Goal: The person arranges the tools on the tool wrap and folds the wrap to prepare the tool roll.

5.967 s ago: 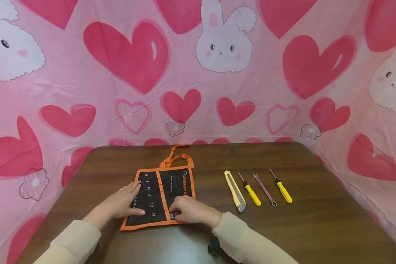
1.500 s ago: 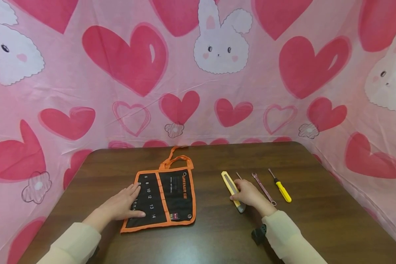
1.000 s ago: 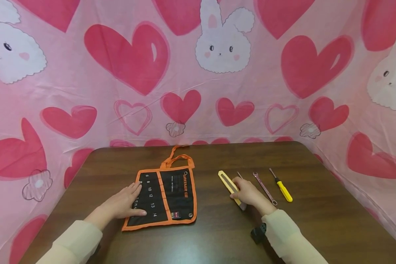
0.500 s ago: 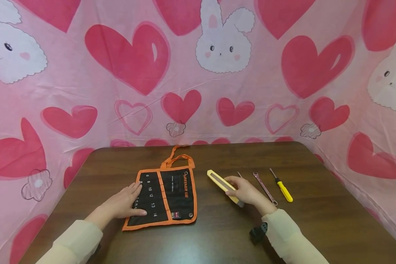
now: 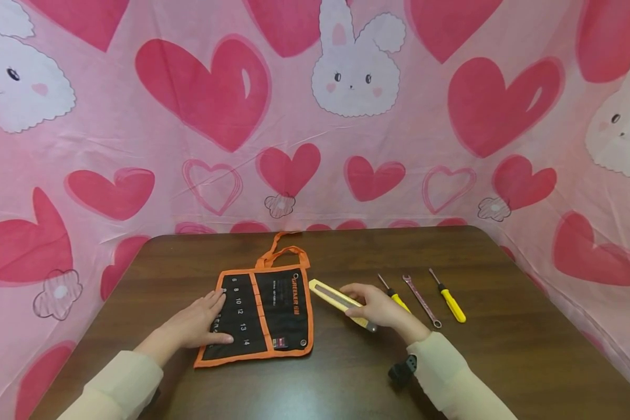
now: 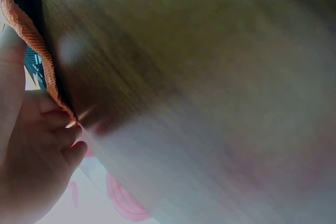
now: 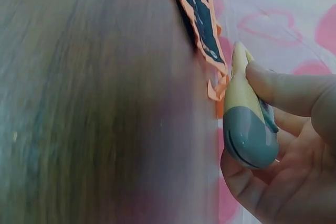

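Note:
My right hand holds a yellow and grey utility knife by its grey-ended half, thumb on one side and fingers on the other. In the right wrist view the knife's grey butt faces the camera, and the thumb presses its flank. The knife's far tip points left, close to the right edge of a black tool pouch with orange trim. My left hand rests with its fingers extended on the pouch's left side. In the left wrist view, the pouch's orange edge runs beside that hand.
Right of the knife lie a yellow screwdriver, partly behind my right hand, a combination wrench and another yellow screwdriver. The pouch's orange straps trail toward the back of the wooden table. A pink heart-patterned cloth hangs behind.
My right hand has left the pouch's lower corner, picked up the utility knife and carried it left, turning its tip toward the pouch. The screwdriver beside it shows again. The left hand stays put.

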{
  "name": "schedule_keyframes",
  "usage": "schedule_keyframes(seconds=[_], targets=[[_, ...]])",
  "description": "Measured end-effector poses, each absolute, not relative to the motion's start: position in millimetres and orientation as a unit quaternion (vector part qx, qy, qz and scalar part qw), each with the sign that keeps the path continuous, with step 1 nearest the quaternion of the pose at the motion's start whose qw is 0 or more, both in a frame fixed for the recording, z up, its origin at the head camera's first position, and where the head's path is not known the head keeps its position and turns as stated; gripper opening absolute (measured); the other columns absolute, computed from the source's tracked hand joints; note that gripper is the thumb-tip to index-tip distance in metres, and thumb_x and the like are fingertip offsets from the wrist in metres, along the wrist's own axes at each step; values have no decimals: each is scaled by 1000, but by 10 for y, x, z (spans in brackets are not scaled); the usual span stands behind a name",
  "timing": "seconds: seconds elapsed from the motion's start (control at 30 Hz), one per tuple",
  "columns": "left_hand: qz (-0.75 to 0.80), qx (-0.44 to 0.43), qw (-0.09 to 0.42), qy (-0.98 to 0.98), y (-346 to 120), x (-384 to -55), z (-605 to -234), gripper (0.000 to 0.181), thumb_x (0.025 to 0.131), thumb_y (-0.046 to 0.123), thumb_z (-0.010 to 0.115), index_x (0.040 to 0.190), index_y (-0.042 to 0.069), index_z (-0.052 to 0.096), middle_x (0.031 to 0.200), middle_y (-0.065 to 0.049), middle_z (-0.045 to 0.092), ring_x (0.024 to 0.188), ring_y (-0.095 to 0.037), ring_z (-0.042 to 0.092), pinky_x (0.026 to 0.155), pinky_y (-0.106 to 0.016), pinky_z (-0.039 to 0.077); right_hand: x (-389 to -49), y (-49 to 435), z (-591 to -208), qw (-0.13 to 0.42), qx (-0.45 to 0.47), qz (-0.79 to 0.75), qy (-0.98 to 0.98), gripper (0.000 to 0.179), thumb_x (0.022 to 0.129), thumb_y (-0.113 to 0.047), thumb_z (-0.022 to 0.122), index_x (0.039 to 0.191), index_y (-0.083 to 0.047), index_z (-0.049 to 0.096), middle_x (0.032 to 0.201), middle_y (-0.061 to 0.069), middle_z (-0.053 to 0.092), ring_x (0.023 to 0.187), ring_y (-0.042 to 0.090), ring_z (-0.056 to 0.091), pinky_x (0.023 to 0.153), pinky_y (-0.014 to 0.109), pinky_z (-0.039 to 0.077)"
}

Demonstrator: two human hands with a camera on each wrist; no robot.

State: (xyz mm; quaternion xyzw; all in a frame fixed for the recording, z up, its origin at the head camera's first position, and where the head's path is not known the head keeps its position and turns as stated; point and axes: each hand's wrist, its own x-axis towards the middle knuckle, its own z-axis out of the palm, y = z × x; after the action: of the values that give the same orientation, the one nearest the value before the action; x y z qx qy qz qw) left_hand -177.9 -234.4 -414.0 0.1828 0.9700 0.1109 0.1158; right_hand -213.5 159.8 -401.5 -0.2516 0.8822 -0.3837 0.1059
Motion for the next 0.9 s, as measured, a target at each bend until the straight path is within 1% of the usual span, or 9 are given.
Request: schedule_keyframes(seconds=[0.23, 0.53, 0.73, 0.9], targets=[[113, 183, 114, 970, -2351, -1783, -4150, 108, 68, 67, 64, 137, -10, 32, 143, -28, 27, 130, -44, 23, 102, -55, 24, -2118, 1457, -4011, 134, -259, -365, 884, 45, 82, -15, 71, 124, -7, 55, 101, 2, 60, 85, 19, 52, 73, 39, 45], [113, 185, 111, 970, -2356, -1784, -4157, 108, 68, 67, 63, 137, -10, 32, 143, -28, 27, 130, -44, 23, 102, -55, 25, -2096, 1328, -4002, 176, -288, -352, 873, 43, 83, -12, 70, 123, -7, 56, 98, 0, 60, 84, 18, 52, 76, 39, 44], [114, 183, 112, 970, -2351, -1780, -4147, 108, 68, 67, 64, 137, -9, 32, 143, -28, 27, 130, -44, 23, 101, -56, 26, -2085, 1261, -4019, 192, -303, -352, 865, 37, 82, -9, 70, 117, -6, 56, 94, -3, 61, 82, 16, 54, 75, 37, 44], [114, 183, 115, 970, -2351, -1782, -4148, 108, 68, 66, 64, 137, -10, 32, 143, -28, 27, 130, -44, 23, 102, -55, 25, -2101, 1209, -4041, 184, -317, -352, 861, 27, 82, -8, 69, 107, -9, 59, 93, -4, 63, 81, 14, 55, 74, 34, 45]])
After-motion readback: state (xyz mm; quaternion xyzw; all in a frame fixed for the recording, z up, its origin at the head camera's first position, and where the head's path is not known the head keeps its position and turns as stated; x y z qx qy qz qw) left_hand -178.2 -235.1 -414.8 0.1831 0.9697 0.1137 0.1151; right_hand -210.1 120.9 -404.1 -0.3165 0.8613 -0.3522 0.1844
